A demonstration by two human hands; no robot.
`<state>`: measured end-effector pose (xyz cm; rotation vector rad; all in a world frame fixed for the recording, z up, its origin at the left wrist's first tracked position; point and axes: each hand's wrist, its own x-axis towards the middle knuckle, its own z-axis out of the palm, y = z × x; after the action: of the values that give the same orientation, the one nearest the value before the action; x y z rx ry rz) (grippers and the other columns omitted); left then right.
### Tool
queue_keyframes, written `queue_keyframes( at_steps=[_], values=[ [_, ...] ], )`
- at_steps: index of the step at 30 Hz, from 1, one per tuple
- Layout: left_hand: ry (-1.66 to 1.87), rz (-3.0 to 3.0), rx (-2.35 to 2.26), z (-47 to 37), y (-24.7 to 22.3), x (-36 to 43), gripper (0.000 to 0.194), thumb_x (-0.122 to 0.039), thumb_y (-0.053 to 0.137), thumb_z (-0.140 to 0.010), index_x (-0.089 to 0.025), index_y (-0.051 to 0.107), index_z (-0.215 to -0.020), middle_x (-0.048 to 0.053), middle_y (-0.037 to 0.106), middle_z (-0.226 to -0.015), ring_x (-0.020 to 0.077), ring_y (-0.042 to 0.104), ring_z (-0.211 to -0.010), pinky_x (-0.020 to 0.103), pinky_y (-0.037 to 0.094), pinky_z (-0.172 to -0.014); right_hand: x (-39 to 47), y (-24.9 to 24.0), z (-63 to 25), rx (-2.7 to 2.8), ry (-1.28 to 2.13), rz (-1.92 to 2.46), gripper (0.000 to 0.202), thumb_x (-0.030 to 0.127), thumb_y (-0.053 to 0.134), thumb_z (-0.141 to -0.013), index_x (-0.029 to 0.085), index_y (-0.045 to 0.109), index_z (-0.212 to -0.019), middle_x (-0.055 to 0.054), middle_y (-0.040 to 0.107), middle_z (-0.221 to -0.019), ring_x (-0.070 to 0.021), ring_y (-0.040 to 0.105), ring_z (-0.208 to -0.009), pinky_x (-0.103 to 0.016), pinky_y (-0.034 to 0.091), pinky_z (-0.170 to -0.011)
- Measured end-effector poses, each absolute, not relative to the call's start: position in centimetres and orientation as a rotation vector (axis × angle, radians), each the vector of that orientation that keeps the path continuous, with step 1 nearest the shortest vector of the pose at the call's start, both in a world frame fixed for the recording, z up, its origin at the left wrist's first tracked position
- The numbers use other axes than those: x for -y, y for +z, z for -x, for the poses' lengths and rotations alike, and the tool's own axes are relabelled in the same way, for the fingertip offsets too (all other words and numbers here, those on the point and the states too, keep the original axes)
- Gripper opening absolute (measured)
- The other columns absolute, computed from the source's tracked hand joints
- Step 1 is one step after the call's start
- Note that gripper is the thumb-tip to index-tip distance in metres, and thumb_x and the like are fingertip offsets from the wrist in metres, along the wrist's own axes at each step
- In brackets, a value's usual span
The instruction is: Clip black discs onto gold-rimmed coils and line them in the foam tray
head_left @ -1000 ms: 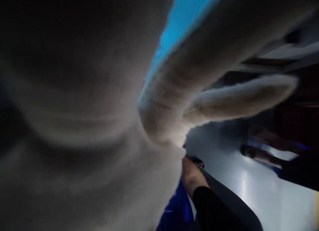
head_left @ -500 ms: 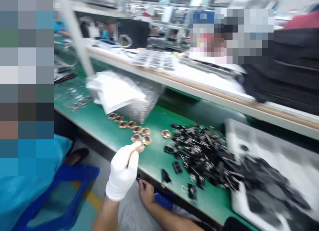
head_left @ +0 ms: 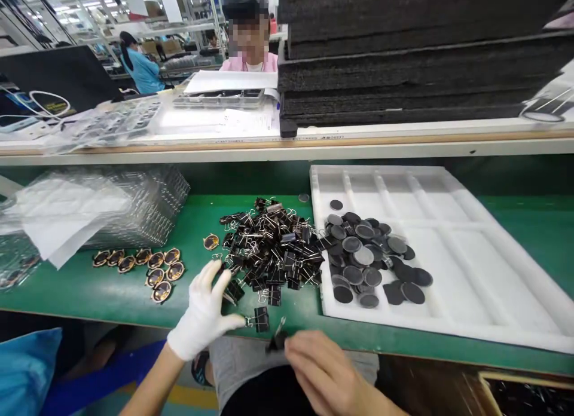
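My left hand (head_left: 204, 311), in a white glove, is open with thumb and fingers spread at the left edge of a heap of black binder clips (head_left: 269, 245). Its thumb tip is beside a loose binder clip (head_left: 261, 319). At the table's front edge, my bare right hand (head_left: 320, 362) has its fingers closed on another binder clip (head_left: 277, 341), which is slightly blurred. Several round gold-rimmed pieces with brown centres (head_left: 155, 277) lie grouped left of my gloved hand. One more gold-rimmed piece (head_left: 210, 242) lies apart, by the heap.
A white compartment tray (head_left: 475, 266) on the right holds many dark discs (head_left: 363, 256). Stacked clear plastic trays (head_left: 152, 207) stand at the left. Behind runs a raised shelf (head_left: 224, 150) with black foam sheets (head_left: 403, 75). A person (head_left: 253, 62) sits beyond it.
The view has turned right and steadied. My left hand has let go of a gold-rimmed piece beside the others and moved right to the clips. My right hand has come to the table edge.
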<state>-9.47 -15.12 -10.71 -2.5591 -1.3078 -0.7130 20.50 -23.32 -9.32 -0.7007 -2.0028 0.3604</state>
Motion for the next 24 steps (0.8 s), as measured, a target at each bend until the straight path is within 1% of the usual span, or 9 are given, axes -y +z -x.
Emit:
queue_keyframes(
  at_steps=[3,5,7,9,12,14,18,21,24],
  values=[
    [-0.791,2.563,1.316,9.1,-10.7,14.1,0.085,-0.066,0.033,-0.100,-0.015,0.013,-0.165,0.028,0.028,-0.159,0.0446,0.030,-0.149,0.066,0.032,-0.116,21.3,-9.2,-20.5,2.043,0.165,0.966,0.028,-0.003,0.058,-0.090,0.006,0.066,-0.114,-0.017,0.070,-0.102,-0.0260,0.065,-0.095,-0.041,0.061,-0.081],
    [-0.841,2.560,1.298,9.2,-10.6,14.6,0.089,-0.073,0.026,-0.098,-0.017,0.012,-0.165,0.026,0.027,-0.160,0.0445,0.027,-0.151,0.066,0.030,-0.118,20.6,-10.3,-20.1,2.083,0.088,1.082,0.025,0.000,0.056,-0.092,0.007,0.067,-0.113,-0.018,0.067,-0.107,-0.0257,0.064,-0.092,-0.041,0.062,-0.078],
    [-0.843,2.551,1.209,9.2,-10.6,15.7,0.103,-0.087,0.031,-0.087,-0.020,0.019,-0.164,0.025,0.031,-0.156,0.0469,0.027,-0.150,0.067,0.030,-0.117,20.3,-11.4,-19.6,2.109,0.016,1.143,0.026,0.003,0.056,-0.092,0.009,0.068,-0.114,-0.021,0.063,-0.117,-0.0263,0.063,-0.093,-0.043,0.062,-0.077],
    [-0.778,2.550,1.139,8.7,-10.5,16.7,0.107,-0.092,0.048,-0.076,-0.025,0.035,-0.157,0.023,0.040,-0.148,0.0486,0.032,-0.146,0.067,0.030,-0.116,20.3,-12.4,-19.3,2.106,-0.057,1.171,0.030,0.004,0.058,-0.090,0.012,0.069,-0.116,-0.022,0.059,-0.127,-0.0293,0.061,-0.102,-0.046,0.063,-0.081],
    [-0.650,2.552,1.213,6.9,-10.2,17.0,0.090,-0.076,0.075,-0.070,-0.026,0.053,-0.141,0.020,0.048,-0.141,0.0483,0.041,-0.140,0.066,0.032,-0.113,20.3,-13.0,-18.9,2.090,-0.112,1.210,0.036,0.006,0.064,-0.087,0.016,0.070,-0.121,-0.021,0.054,-0.134,-0.0346,0.055,-0.116,-0.051,0.061,-0.090],
    [-0.650,2.523,1.260,5.7,-9.8,16.4,0.082,-0.065,0.080,-0.070,-0.024,0.056,-0.136,0.021,0.050,-0.141,0.0475,0.044,-0.137,0.064,0.035,-0.112,20.6,-12.9,-18.9,2.076,-0.134,1.226,0.039,0.008,0.066,-0.087,0.017,0.069,-0.126,-0.022,0.053,-0.137,-0.0359,0.052,-0.123,-0.052,0.060,-0.094],
    [-0.653,2.524,1.183,4.7,-9.3,15.1,0.076,-0.055,0.082,-0.072,-0.023,0.055,-0.136,0.021,0.051,-0.141,0.0452,0.047,-0.135,0.062,0.037,-0.111,22.0,-10.1,-20.9,2.150,-0.162,1.044,0.042,0.012,0.062,-0.089,0.019,0.066,-0.130,-0.019,0.056,-0.139,-0.0337,0.047,-0.134,-0.047,0.057,-0.099],
    [-0.630,2.545,1.125,5.3,-9.4,14.7,0.078,-0.053,0.081,-0.072,-0.021,0.053,-0.137,0.023,0.050,-0.139,0.0461,0.048,-0.133,0.062,0.038,-0.109,21.3,-5.4,-24.0,2.216,-0.179,0.895,0.036,0.015,0.056,-0.090,0.019,0.067,-0.124,-0.015,0.065,-0.125,-0.0298,0.056,-0.121,-0.045,0.057,-0.091],
    [-0.695,2.520,1.082,6.2,-9.9,14.6,0.080,-0.056,0.078,-0.073,-0.020,0.050,-0.139,0.023,0.050,-0.137,0.0474,0.047,-0.133,0.063,0.038,-0.108,15.4,-0.4,-26.9,2.204,-0.193,1.246,0.030,0.008,0.051,-0.091,0.019,0.070,-0.110,-0.012,0.070,-0.105,-0.0266,0.064,-0.095,-0.044,0.053,-0.079]
  ],
)
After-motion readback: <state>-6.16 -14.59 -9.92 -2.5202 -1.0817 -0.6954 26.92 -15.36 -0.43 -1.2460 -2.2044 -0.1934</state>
